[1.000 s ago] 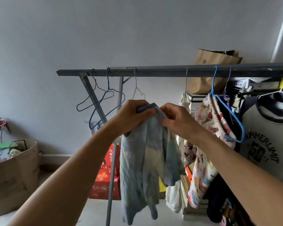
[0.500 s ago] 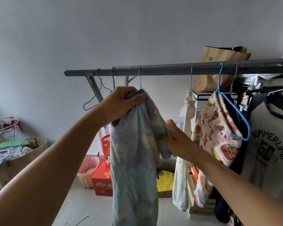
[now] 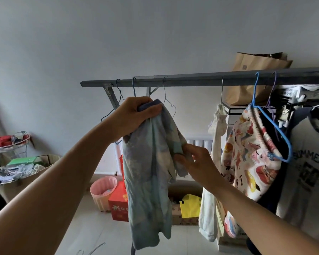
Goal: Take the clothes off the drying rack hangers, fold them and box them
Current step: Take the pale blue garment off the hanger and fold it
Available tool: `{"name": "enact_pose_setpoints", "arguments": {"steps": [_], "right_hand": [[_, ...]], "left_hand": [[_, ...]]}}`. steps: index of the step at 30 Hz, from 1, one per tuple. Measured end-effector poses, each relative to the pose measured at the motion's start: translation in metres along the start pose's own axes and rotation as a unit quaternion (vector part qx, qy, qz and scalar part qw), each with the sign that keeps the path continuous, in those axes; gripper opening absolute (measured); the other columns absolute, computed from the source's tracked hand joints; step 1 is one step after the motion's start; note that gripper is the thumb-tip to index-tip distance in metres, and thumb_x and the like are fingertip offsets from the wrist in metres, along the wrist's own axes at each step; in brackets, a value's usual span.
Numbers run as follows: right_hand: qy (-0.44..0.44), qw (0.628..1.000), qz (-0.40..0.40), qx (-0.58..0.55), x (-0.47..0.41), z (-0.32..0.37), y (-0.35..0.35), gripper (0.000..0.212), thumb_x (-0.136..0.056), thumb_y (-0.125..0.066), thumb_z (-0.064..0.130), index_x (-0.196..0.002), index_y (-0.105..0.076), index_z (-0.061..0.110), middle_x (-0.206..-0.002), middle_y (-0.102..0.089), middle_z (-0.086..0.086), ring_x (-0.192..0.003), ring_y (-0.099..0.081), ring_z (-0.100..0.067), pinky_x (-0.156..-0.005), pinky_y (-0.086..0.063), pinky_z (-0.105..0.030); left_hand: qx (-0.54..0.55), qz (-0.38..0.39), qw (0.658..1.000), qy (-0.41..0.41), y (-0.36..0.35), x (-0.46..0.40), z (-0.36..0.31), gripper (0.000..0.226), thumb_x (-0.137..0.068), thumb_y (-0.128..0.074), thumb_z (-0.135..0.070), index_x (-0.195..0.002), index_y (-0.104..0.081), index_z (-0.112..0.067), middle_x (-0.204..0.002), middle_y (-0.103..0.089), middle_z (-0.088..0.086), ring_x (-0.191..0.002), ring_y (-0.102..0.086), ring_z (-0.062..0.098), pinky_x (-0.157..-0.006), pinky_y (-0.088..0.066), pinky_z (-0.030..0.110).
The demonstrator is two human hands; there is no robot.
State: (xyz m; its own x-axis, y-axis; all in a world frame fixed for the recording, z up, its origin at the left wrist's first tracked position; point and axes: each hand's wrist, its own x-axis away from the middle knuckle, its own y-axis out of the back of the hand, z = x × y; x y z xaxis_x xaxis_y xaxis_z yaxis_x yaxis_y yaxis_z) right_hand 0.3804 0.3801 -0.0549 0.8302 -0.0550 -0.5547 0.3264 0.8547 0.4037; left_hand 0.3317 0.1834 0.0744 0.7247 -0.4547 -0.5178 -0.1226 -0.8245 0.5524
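Observation:
A pale blue tie-dye garment hangs from my left hand, which grips its dark blue collar in front of the grey drying rack bar. My right hand pinches the garment's sleeve lower down on its right side. Bare wire hangers hang on the bar behind the garment. Further right on the rack hang a cream garment, a cartoon-print garment on a blue hanger, and a white "SUMMER LIMIT" shirt.
A cardboard box of items stands at the left under a wire basket. On the floor under the rack sit a pink bin, a red box and a yellow bag. A brown paper bag sits behind the bar.
My left hand has lifted the garment by its collar. My right hand has dropped from the collar to the sleeve. The view has swung to the left.

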Motion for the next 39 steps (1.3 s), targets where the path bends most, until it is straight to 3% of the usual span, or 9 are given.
{"name": "enact_pose_setpoints", "arguments": {"steps": [3, 6, 13, 17, 22, 29, 32, 34, 39], "right_hand": [[-0.052, 0.997, 0.019, -0.050, -0.003, 0.002, 0.019, 0.017, -0.093, -0.061, 0.018, -0.076, -0.065, 0.017, -0.073, -0.062, -0.002, -0.068, -0.060, -0.014, -0.056, -0.048, -0.018], [-0.052, 0.991, -0.007, -0.127, -0.009, 0.012, 0.049, 0.013, -0.093, -0.060, 0.017, -0.082, -0.068, 0.014, -0.080, -0.065, -0.005, -0.074, -0.060, -0.011, -0.059, -0.047, -0.012], [-0.038, 0.980, -0.042, -0.193, -0.030, 0.032, 0.078, 0.021, -0.091, -0.063, 0.018, -0.074, -0.071, 0.027, -0.072, -0.066, 0.009, -0.071, -0.059, -0.005, -0.062, -0.047, -0.018], [-0.058, 0.978, -0.090, -0.180, -0.035, 0.030, 0.080, 0.012, -0.089, -0.066, 0.027, -0.078, -0.068, 0.023, -0.079, -0.068, 0.001, -0.075, -0.061, -0.011, -0.068, -0.050, -0.025], [-0.053, 0.988, -0.084, -0.119, -0.046, 0.024, 0.074, 0.009, -0.088, -0.068, 0.019, -0.080, -0.069, 0.023, -0.081, -0.067, 0.005, -0.078, -0.060, -0.008, -0.065, -0.048, -0.014], [-0.042, 0.992, -0.106, 0.062, -0.050, 0.019, 0.030, 0.014, -0.084, -0.071, 0.025, -0.091, -0.063, 0.015, -0.085, -0.063, 0.001, -0.076, -0.057, -0.011, -0.069, -0.047, -0.024], [-0.014, 0.986, -0.162, -0.030, -0.025, 0.034, 0.022, 0.021, -0.096, -0.056, 0.025, -0.082, -0.061, 0.010, -0.065, -0.060, -0.003, -0.052, -0.056, -0.012, -0.052, -0.044, -0.023], [-0.036, 0.984, -0.129, -0.119, -0.003, 0.047, 0.016, 0.030, -0.099, -0.050, 0.031, -0.081, -0.061, 0.010, -0.062, -0.062, -0.008, -0.047, -0.060, -0.018, -0.046, -0.046, -0.024], [-0.049, 0.997, -0.003, -0.064, 0.021, 0.044, -0.003, 0.029, -0.096, -0.047, 0.048, -0.109, -0.062, 0.027, -0.104, -0.069, 0.012, -0.100, -0.066, -0.006, -0.091, -0.053, -0.036]], "left_hand": [[-0.027, -0.007, 1.000, -0.004, 0.014, 0.005, 0.006, 0.025, -0.089, -0.067, -0.035, -0.072, -0.063, -0.018, -0.065, -0.052, -0.006, -0.062, -0.047, 0.007, -0.061, -0.039, 0.025], [-0.022, -0.018, 1.000, 0.000, 0.031, 0.011, 0.012, 0.046, -0.078, -0.068, -0.047, -0.080, -0.060, -0.002, -0.071, -0.050, 0.003, -0.068, -0.046, 0.009, -0.063, -0.037, 0.027], [0.038, -0.008, 0.999, 0.018, 0.033, 0.020, 0.014, 0.056, -0.081, -0.071, -0.047, -0.090, -0.056, 0.006, -0.075, -0.050, 0.006, -0.071, -0.045, 0.016, -0.065, -0.038, 0.032], [0.112, 0.028, 0.993, 0.038, 0.033, 0.023, 0.004, 0.040, -0.081, -0.063, -0.041, -0.093, -0.068, -0.003, -0.077, -0.062, 0.006, -0.066, -0.058, 0.013, -0.057, -0.050, 0.023], [0.183, 0.111, 0.975, 0.067, 0.027, 0.018, -0.010, 0.022, -0.086, -0.065, -0.037, -0.082, -0.077, -0.019, -0.078, -0.070, 0.003, -0.064, -0.064, 0.012, -0.058, -0.054, 0.020], [0.210, 0.121, 0.961, 0.131, 0.008, 0.006, -0.023, 0.026, -0.080, -0.066, -0.043, -0.077, -0.075, -0.019, -0.074, -0.068, 0.004, -0.060, -0.063, 0.015, -0.057, -0.055, 0.023], [0.215, 0.102, 0.957, 0.165, 0.003, 0.005, -0.022, 0.028, -0.090, -0.060, -0.036, -0.079, -0.071, -0.013, -0.068, -0.067, 0.003, -0.054, -0.062, 0.014, -0.051, -0.054, 0.022], [0.209, 0.087, 0.957, 0.180, 0.002, 0.006, -0.019, 0.029, -0.093, -0.059, -0.035, -0.080, -0.070, -0.012, -0.066, -0.066, 0.004, -0.054, -0.062, 0.014, -0.050, -0.054, 0.023], [0.218, 0.075, 0.951, 0.205, 0.001, 0.008, -0.015, 0.032, -0.095, -0.056, -0.032, -0.074, -0.069, -0.012, -0.063, -0.064, 0.004, -0.054, -0.060, 0.015, -0.052, -0.053, 0.024]]}}
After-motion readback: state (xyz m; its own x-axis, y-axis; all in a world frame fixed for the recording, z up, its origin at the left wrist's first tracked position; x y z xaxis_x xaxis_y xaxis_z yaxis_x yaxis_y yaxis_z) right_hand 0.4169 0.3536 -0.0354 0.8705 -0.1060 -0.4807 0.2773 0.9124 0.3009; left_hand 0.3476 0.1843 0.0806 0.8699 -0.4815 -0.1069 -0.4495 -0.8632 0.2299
